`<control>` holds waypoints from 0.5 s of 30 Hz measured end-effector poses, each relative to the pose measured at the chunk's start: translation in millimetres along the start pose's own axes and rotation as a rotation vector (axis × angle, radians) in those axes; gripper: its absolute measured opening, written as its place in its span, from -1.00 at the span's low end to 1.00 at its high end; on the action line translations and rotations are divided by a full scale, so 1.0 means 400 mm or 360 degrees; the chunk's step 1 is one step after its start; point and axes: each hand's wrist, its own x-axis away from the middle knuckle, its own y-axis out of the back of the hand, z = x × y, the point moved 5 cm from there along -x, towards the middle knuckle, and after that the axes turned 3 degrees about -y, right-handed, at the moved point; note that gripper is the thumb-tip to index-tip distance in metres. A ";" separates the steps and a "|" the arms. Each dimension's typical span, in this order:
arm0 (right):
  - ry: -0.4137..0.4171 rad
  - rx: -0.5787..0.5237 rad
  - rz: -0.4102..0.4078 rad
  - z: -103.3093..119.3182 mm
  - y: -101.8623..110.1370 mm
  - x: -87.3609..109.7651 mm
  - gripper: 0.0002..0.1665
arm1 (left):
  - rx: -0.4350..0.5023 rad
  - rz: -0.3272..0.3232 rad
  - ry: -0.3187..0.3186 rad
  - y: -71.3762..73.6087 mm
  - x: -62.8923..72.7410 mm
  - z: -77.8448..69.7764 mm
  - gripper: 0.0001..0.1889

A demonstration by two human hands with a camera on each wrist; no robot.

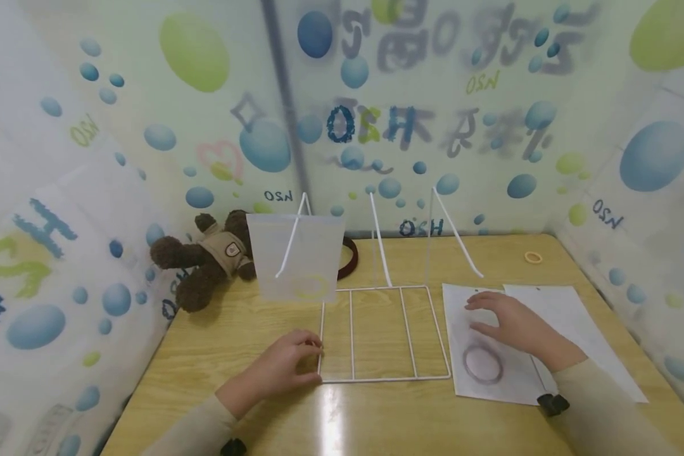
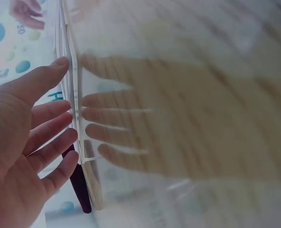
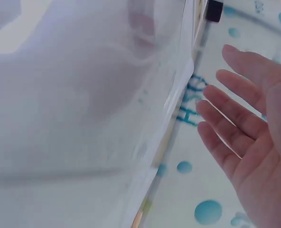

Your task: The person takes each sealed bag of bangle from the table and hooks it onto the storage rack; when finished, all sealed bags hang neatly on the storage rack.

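Note:
A white wire rack (image 1: 401, 332) has its flat grid on the wooden table, with several white prongs (image 1: 382, 240) rising at its back. My left hand (image 1: 285, 364) is at the rack's left side, fingertips right at the wire. In the left wrist view, its fingers (image 2: 50, 135) are spread and loosely extended. My right hand (image 1: 513, 322) is above a whitish sheet (image 1: 467, 380) to the right of the rack, holding nothing. Its fingers (image 3: 233, 111) are extended in the right wrist view. A dark round ring shape (image 1: 483, 364) shows on that sheet.
A frosted translucent sheet (image 1: 293, 253) stands upright at the rack's left prong. Behind it are a brown teddy bear (image 1: 219, 253) and a dark brown band (image 1: 349, 258). A second white sheet (image 1: 581, 342) lies at the right. A small yellowish ring (image 1: 532, 258) is at the back right.

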 end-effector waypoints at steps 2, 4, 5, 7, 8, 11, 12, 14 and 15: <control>-0.0046 0.0013 -0.0032 -0.029 0.017 -0.006 -0.60 | -0.0007 0.0006 0.0007 0.001 0.000 0.001 -0.52; -0.0114 0.0019 -0.0032 -0.058 0.028 -0.010 -0.59 | -0.0012 0.0006 0.0008 0.002 0.000 0.001 -0.52; -0.0145 0.0025 -0.0024 -0.071 0.032 -0.012 -0.59 | -0.0012 0.0008 0.0008 0.002 -0.001 0.001 -0.52; -0.0191 0.0028 -0.0001 -0.096 0.037 -0.017 -0.58 | -0.0015 0.0007 0.0003 0.003 -0.001 0.001 -0.52; -0.0207 0.0026 0.0012 -0.106 0.039 -0.020 -0.58 | -0.0016 0.0008 0.0001 0.003 -0.002 0.001 -0.52; -0.0257 0.0019 0.0054 -0.139 0.041 -0.031 -0.57 | -0.0022 0.0000 -0.0013 0.003 -0.003 0.001 -0.52; -0.0283 0.0014 0.0075 -0.150 0.040 -0.034 -0.57 | -0.0021 -0.0004 -0.0018 0.003 -0.003 0.000 -0.52; -0.0354 0.0006 0.0114 -0.173 0.037 -0.041 -0.55 | -0.0018 -0.0011 -0.0028 0.004 -0.003 -0.001 -0.52; -0.0380 0.0010 0.0129 -0.186 0.035 -0.045 -0.54 | -0.0019 -0.0014 -0.0032 0.004 -0.003 -0.001 -0.52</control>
